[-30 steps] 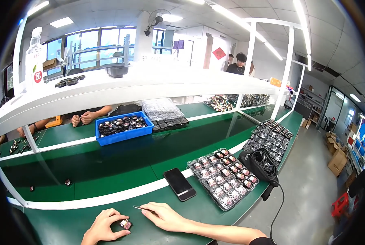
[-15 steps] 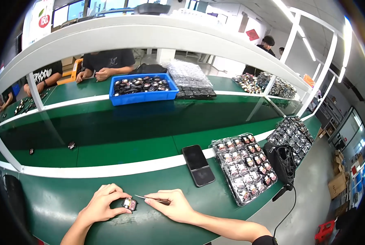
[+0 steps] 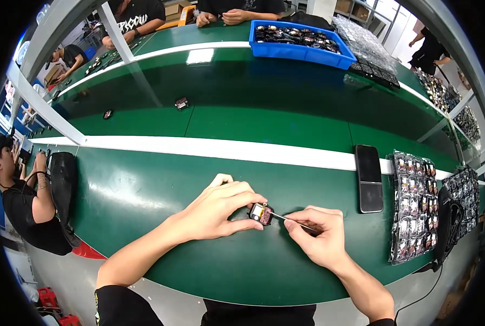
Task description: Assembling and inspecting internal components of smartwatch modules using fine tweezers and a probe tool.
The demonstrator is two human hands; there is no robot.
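Note:
My left hand (image 3: 223, 209) grips a small black square electronic device (image 3: 261, 213) by its edges, between thumb and fingers, just above or on the green bench. The device's inside faces up, with a reddish circuit board and a pale part showing. In my right hand (image 3: 321, 234) is a pair of slim metal tweezers (image 3: 301, 223), held like a pen. Their tip reaches the right side of the device; whether it touches the board is too small to tell.
Right of my hands lie a phone (image 3: 368, 179), a clear tray of similar devices (image 3: 414, 209) and a black pouch with a cable (image 3: 449, 220). A white rail (image 3: 220, 151) crosses the bench. Beyond stands a blue bin (image 3: 302, 51). A person (image 3: 30, 201) sits at left.
The view has swung left, so the bench things appear farther right and a seated person shows at left. The tweezers' tip has come from beside the device to its edge.

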